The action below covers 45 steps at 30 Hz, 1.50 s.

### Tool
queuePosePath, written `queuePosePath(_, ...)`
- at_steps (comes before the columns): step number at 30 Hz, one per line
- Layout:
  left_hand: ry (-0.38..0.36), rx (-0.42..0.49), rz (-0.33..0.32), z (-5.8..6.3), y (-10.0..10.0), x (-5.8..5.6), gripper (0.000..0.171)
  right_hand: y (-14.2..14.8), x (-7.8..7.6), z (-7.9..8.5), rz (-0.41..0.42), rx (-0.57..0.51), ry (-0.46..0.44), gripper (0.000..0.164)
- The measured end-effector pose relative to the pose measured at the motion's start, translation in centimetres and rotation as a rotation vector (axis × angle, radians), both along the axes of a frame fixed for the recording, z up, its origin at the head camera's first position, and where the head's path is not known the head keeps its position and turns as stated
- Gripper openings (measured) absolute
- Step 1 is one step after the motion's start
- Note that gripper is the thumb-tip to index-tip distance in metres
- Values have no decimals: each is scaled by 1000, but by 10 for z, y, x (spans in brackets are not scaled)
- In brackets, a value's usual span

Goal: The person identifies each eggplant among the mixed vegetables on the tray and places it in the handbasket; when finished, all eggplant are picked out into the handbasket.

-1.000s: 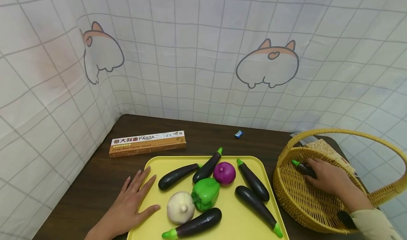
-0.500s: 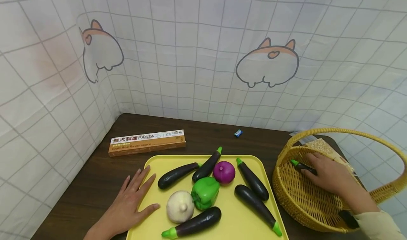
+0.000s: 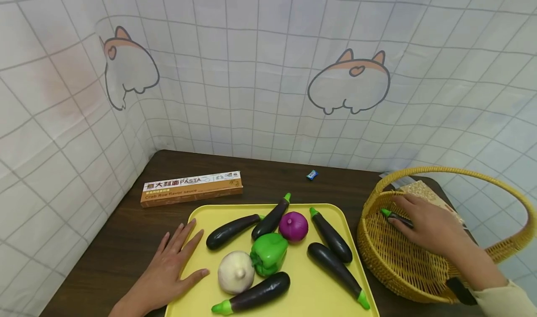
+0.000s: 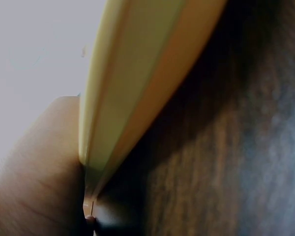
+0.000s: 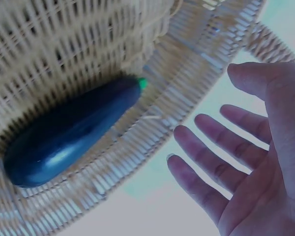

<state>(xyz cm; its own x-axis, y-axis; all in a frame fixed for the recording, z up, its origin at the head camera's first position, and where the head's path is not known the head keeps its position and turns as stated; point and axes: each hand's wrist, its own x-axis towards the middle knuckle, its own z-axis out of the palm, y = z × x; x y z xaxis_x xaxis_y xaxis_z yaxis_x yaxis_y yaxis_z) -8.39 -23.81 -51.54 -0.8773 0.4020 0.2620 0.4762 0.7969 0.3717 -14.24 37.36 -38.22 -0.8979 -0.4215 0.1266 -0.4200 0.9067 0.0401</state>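
A toy eggplant [image 5: 73, 132] with a green tip lies in the wicker basket [image 3: 377, 265], along its inner wall. My right hand [image 3: 432, 226] is inside the basket over it. In the right wrist view the fingers are spread and relaxed, apart from the eggplant, holding nothing. My left hand [image 3: 168, 268] rests with straight, spread fingers on the left edge of the yellow tray [image 3: 299, 284]. On the tray lie several more eggplants [image 3: 335, 272], a green bell pepper [image 3: 269, 254], a purple onion [image 3: 293, 226] and a whitish bulb [image 3: 236, 272] like garlic.
Behind the tray lies a pasta box [image 3: 191, 189] at the left. A small blue wrapped piece [image 3: 312, 175] lies near the wall. The basket's tall handle [image 3: 453, 170] arches over the right side, with a packet [image 3: 419, 191] behind it.
My right hand has let go of the eggplant in the basket and lifted slightly away from it. My left hand has stayed on the tray edge. The head view has shifted slightly.
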Motion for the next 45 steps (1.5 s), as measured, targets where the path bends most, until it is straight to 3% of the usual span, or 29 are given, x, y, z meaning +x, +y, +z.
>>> queuePosePath(13,34,6,-6,0,1,1,86,-28,22,15,159,-22,218,45)
queuePosePath(18,47,-4,-5,1,1,1,85,-41,34,17,201,-36,273,60)
queuePosePath(22,45,-14,-1,-1,0,0,86,-52,41,21,243,-68,304,59)
queuePosePath(31,45,-14,1,-2,-1,-1,86,-85,55,20,297,-102,279,50)
queuePosePath(41,49,-16,4,-3,0,0,86,-124,62,8,381,-138,275,61)
queuePosePath(45,55,-17,2,-3,0,0,86,-135,62,2,398,-138,253,52)
